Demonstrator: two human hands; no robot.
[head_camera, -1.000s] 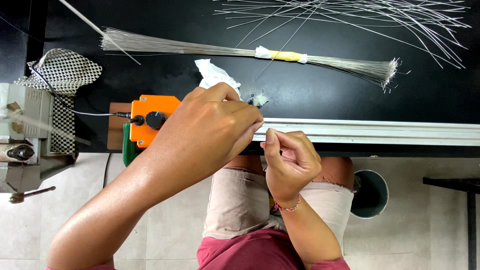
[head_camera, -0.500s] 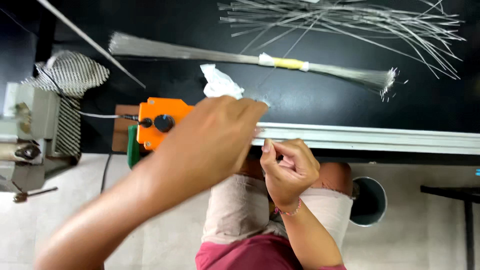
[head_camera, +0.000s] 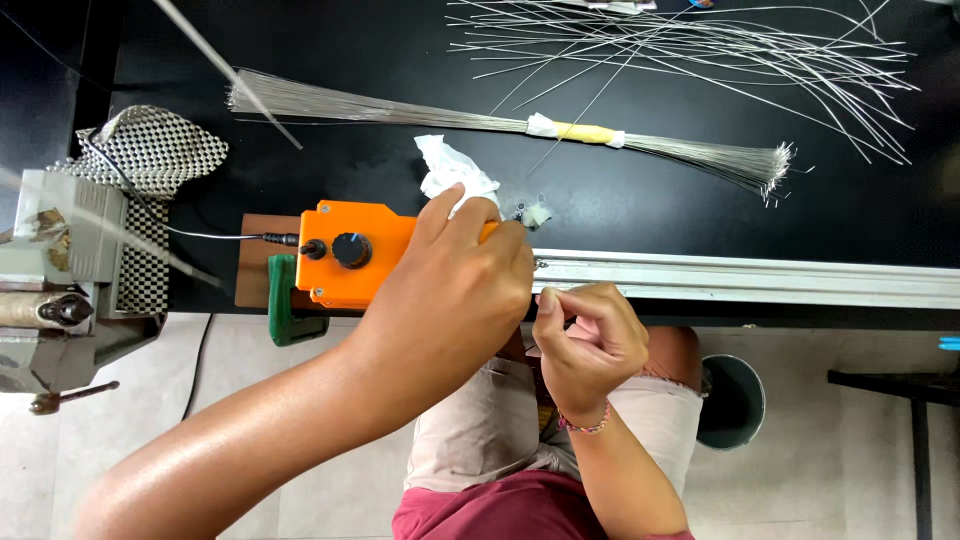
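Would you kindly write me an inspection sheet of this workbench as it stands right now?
Surface: black bench top with an aluminium rail along its front edge.
Job's things: orange box with a black knob, clamped by a green clamp.
Clutter: taped wire bundle, loose wires, crumpled white tissue, checkered cloth.
Grippers: left hand rests over the orange box's right end; right hand is closed in a pinch below the rail, contents too small to tell.
Cables: black cable plugged into the box's left side.
Surroundings: grey vise at left, round bin on the tiled floor.

Left hand (head_camera: 455, 290) reaching forward, fingers curled, right hand (head_camera: 590, 340) fisted
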